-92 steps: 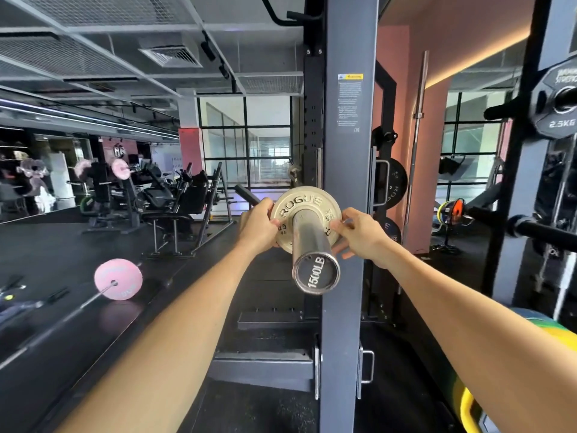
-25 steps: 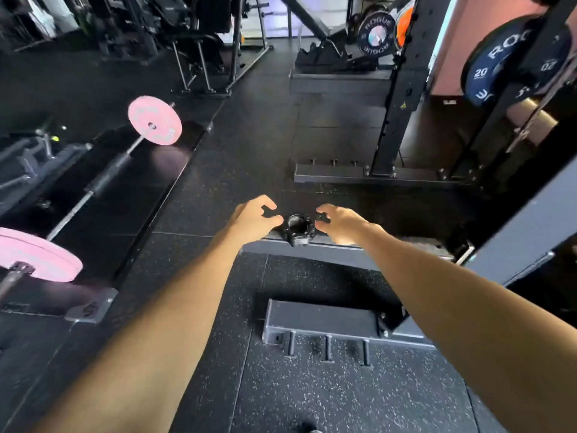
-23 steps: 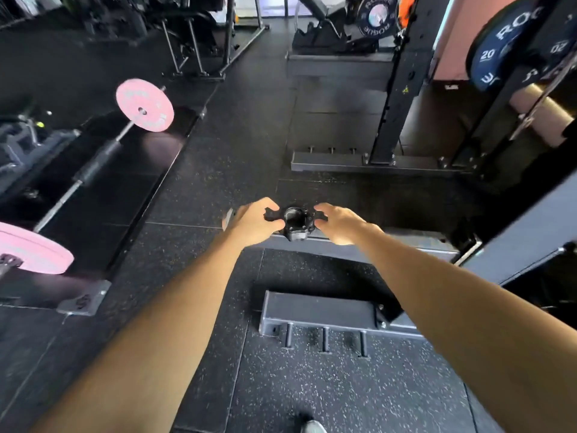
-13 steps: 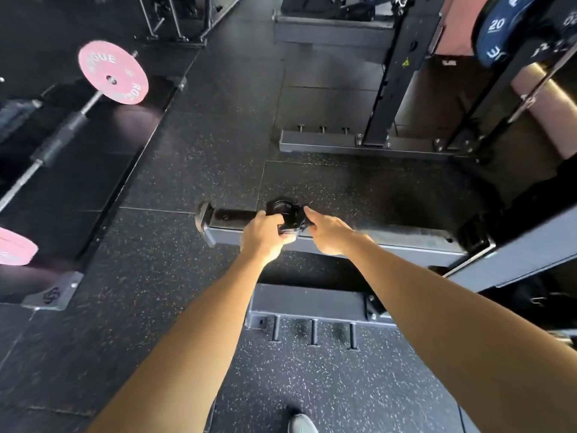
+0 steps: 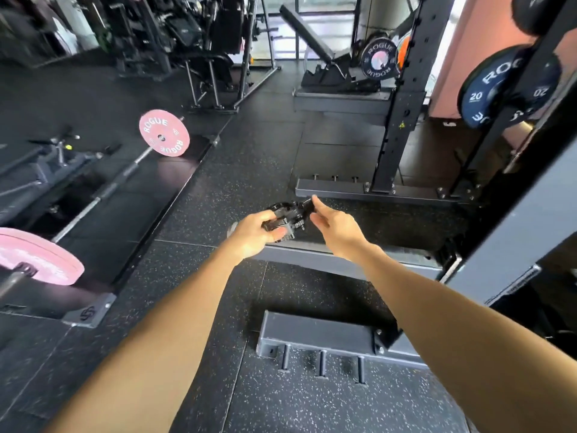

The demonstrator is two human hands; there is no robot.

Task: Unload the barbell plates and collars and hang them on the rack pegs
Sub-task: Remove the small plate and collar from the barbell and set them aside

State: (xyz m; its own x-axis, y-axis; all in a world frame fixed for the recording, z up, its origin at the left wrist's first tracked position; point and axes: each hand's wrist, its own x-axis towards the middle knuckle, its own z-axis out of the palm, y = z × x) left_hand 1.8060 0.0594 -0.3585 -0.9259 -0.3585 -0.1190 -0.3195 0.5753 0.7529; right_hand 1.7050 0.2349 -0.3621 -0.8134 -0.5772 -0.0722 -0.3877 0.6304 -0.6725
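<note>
A black barbell collar [image 5: 285,217] is held in the air above the rack's floor beam [image 5: 349,260]. It is gripped from the left by the left hand [image 5: 256,234], while its lever end is pinched by the right hand [image 5: 335,228]. A pink-plated barbell [image 5: 164,137] lies on the floor to the left.

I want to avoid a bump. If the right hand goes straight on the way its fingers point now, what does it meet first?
Most likely the black collar: the right hand points up and left, its fingertips already at the collar's lever, which the left hand grips. Beyond lies only floor, though depth is unclear.
</note>
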